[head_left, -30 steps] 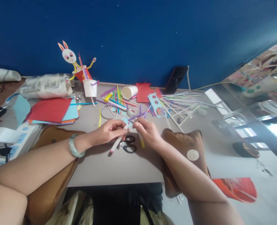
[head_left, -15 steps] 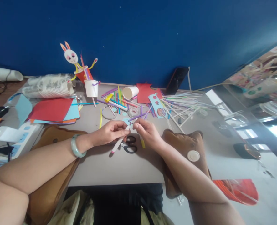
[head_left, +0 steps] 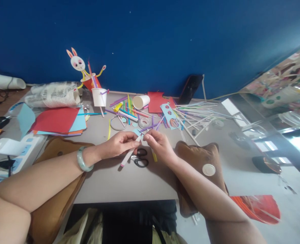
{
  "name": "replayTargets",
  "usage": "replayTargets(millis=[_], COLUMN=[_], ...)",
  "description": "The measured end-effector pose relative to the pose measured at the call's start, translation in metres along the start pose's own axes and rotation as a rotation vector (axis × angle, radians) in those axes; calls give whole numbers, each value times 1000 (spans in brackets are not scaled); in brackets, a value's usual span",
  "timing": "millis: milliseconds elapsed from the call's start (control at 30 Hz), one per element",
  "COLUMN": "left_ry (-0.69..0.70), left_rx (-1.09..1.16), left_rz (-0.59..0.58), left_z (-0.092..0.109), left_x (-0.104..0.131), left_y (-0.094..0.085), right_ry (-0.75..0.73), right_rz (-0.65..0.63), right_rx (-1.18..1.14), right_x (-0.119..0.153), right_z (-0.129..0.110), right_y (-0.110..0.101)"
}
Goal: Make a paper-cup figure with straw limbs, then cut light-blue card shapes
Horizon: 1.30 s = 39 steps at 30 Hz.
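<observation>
My left hand, with a pale green bangle at its wrist, is closed on a white pen with a pink end that points down toward me. Close by on the right, my right hand is pinched at the pen's upper end, fingertips nearly touching those of my left hand. A thin dark piece shows between the fingertips; what my right hand grips is too small to name. Black-handled scissors lie beneath the hands, partly hidden. A yellow strip is beside my right hand.
Behind the hands lie coloured markers, a paper cup, a tape roll, red paper and many straws. A rabbit figure stands back left, near stacked cups. Brown cushions flank the work area.
The view has shifted very slightly, so background things sit a little lower. Both hands keep nearly the same pose around the pen.
</observation>
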<state>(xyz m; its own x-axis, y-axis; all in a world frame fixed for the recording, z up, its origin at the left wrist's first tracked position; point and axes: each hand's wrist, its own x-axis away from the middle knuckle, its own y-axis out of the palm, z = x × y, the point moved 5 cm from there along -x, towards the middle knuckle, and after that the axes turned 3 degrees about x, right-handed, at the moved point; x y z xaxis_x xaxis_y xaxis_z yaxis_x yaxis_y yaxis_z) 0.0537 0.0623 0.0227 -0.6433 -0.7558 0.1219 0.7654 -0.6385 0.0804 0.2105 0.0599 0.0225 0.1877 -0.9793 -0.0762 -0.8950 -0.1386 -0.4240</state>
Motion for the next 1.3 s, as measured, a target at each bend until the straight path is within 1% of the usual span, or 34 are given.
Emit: replayTargets(millis=[267, 400, 600, 767, 1000, 1300], left_ry=[26, 39, 74, 53, 74, 64], left_rx=[-12, -26, -16, -25, -24, -43], left_rz=[-15, -29, -60, -57, -63, -63], left_z=[2, 2, -2, -1, 0, 1], left_x=[0, 1, 0, 0, 1, 2], left_y=[0, 0, -1, 0, -1, -1], right_ry=[36, 13, -54, -92, -115, -117], right_rz=[15, 48, 76, 84, 76, 75], right_rx=[-71, -95, -9, 42, 26, 30], right_x=[2, 2, 4, 4, 4, 5], right_z=[-2, 0, 1, -1, -4, -3], right_y=[1, 1, 0, -3, -3, -3])
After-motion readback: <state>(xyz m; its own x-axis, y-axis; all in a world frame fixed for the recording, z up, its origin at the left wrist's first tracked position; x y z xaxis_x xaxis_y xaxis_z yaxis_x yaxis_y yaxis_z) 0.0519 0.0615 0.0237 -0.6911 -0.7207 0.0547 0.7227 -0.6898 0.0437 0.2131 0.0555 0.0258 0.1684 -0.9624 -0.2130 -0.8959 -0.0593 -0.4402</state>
